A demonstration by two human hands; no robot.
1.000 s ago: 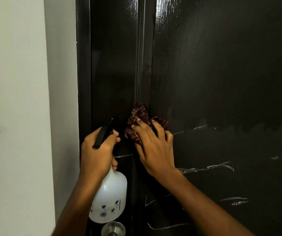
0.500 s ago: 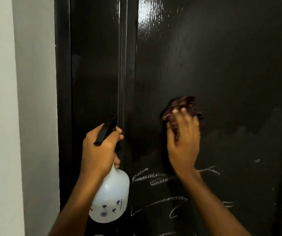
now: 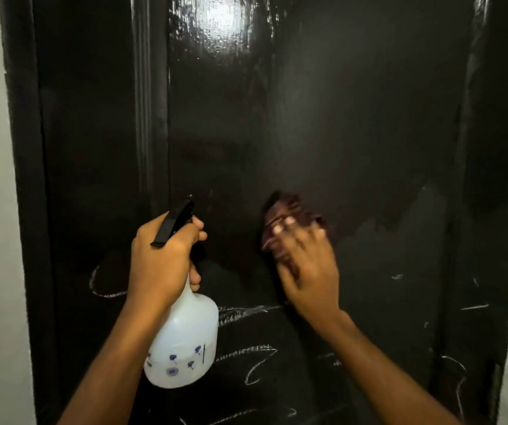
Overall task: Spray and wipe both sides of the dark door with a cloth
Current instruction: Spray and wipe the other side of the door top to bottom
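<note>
Against the middle of the dark door (image 3: 338, 118), seen from the head camera, the soft, limp cloth (image 3: 289, 210) probably handles best bunched under a flat palm, and the right hand (image 3: 311, 271) presses it there with blurred, spread fingers, while the left hand (image 3: 160, 259) is wrapped round the neck of the light-looking plastic spray bottle (image 3: 185, 338).

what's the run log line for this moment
phase: wiping | left hand: grips spray bottle | right hand: presses cloth on dark door | chalk marks: below cloth
</note>
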